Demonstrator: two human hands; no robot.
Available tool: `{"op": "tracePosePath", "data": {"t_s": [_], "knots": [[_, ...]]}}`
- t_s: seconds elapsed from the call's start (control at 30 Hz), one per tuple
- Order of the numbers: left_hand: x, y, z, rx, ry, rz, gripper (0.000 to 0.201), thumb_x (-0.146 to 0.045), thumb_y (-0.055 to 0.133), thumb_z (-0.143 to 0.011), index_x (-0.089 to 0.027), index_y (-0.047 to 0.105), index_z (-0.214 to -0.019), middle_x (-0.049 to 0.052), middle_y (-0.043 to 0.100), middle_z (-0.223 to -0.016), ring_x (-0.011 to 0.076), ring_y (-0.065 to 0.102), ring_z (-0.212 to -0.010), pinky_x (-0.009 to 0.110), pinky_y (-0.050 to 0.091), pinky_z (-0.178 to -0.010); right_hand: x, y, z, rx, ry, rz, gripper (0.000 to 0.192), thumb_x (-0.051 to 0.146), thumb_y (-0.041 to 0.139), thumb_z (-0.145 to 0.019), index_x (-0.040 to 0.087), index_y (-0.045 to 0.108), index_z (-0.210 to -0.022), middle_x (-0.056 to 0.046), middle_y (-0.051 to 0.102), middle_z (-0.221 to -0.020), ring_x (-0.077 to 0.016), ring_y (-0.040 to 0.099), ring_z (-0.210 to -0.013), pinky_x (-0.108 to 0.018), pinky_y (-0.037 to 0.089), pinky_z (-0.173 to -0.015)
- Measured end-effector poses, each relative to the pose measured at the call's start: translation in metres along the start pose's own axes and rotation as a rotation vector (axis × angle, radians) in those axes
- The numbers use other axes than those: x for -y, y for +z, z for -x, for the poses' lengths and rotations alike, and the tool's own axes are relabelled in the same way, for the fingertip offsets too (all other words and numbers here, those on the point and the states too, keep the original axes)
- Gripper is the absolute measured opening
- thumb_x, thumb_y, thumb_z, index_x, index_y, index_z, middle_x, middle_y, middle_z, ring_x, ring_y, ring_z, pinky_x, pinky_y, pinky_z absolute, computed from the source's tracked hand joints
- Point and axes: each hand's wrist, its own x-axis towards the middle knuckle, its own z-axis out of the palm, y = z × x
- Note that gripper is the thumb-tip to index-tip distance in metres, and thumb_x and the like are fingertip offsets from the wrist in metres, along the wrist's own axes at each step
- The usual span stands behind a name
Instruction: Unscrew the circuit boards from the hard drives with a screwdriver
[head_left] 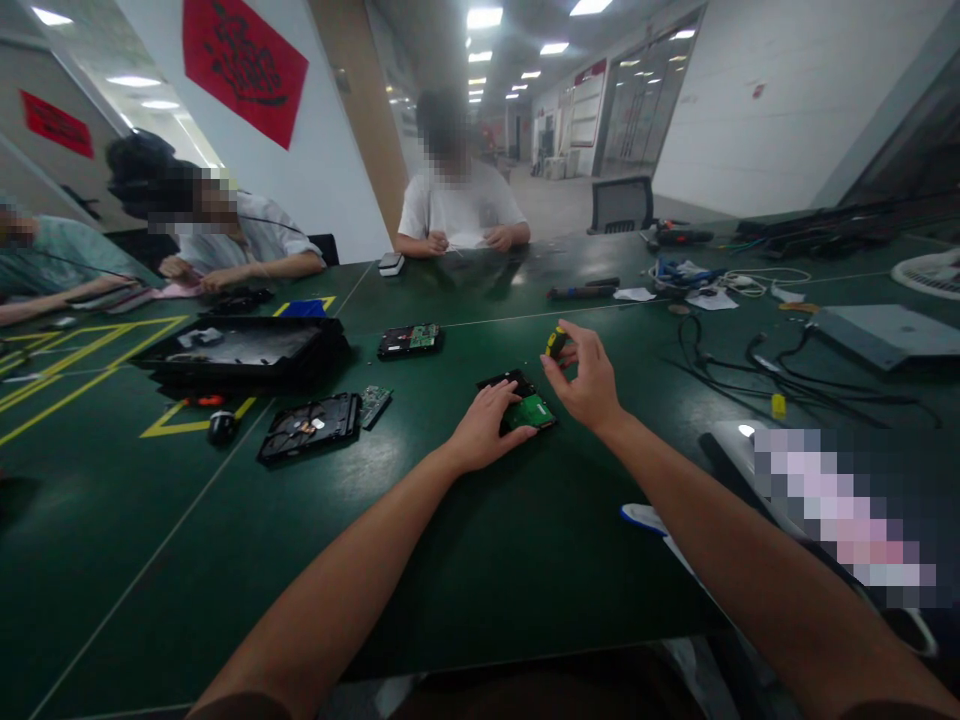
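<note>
Head view, left hand: the left hand (486,425) lies flat on a small hard drive (519,398). Its grip is loose and wraps nothing; the fingers (504,396) just press down on it.
Head view, right hand: the right hand (589,378) hangs just above the drive. Its grip is pinched on a small screwdriver (556,341) with a black and yellow handle.
Where the drive is: in the middle of the surface (225,540), under the left hand.
Drive shape: a flat black box with a shiny green board (531,411) on top.
Surface: wide, dark green and smooth, with yellow tape lines (90,350) on the left side.
Other drives: two more lie to the left, one with a green board (409,340) and one open and black (310,425).
Loose board: one thin green strip (374,404) lies just beside the open drive.
Tray: one big flat black tray (244,352) sits behind it.
Cables: a bunch of thin black wires (780,375) curls on the right.
People: three people sit at the far side, each with hands on the surface.
Room: white walls, a long hall with bright ceiling lights (484,17), and two red signs (244,62) on the left wall.
</note>
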Motion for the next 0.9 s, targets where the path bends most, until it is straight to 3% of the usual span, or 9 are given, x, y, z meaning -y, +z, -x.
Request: {"op": "tracePosePath", "data": {"t_s": [0.3, 0.5, 0.9], "knots": [[0.0035, 0.0017, 0.0006, 0.001, 0.008, -0.009, 0.059, -0.058, 0.068, -0.095, -0.019, 0.058, -0.138, 0.017, 0.048, -0.164, 0.0347, 0.036, -0.159, 0.060, 0.026, -0.132, -0.0029, 0.0011, 0.0007, -0.002, -0.006, -0.006, 0.059, 0.035, 0.064, -0.100, 0.030, 0.043, -0.154, -0.012, 0.059, -0.132, -0.0225, 0.069, -0.088, -0.045, 0.068, -0.080], [0.0017, 0.0010, 0.0005, 0.000, 0.003, -0.006, 0.058, -0.057, 0.069, -0.095, -0.021, 0.057, -0.139, 0.016, 0.049, -0.163, 0.0339, 0.037, -0.159, 0.059, 0.026, -0.132, -0.0010, 0.0001, 0.0003, 0.026, -0.008, -0.010, 0.059, 0.031, 0.056, -0.102, 0.032, 0.038, -0.158, -0.012, 0.061, -0.134, -0.0252, 0.072, -0.095, -0.050, 0.066, -0.091], [0.0058, 0.0042, -0.0005, -0.002, 0.015, -0.025, 0.059, -0.059, 0.067, -0.095, -0.020, 0.057, -0.138, 0.016, 0.047, -0.165, 0.0332, 0.037, -0.159, 0.058, 0.025, -0.133, -0.0022, 0.0021, 0.0008, -0.002, -0.050, -0.019, 0.058, 0.030, 0.058, -0.102, 0.031, 0.040, -0.156, -0.013, 0.061, -0.137, -0.0239, 0.071, -0.094, -0.048, 0.065, -0.090]]}}
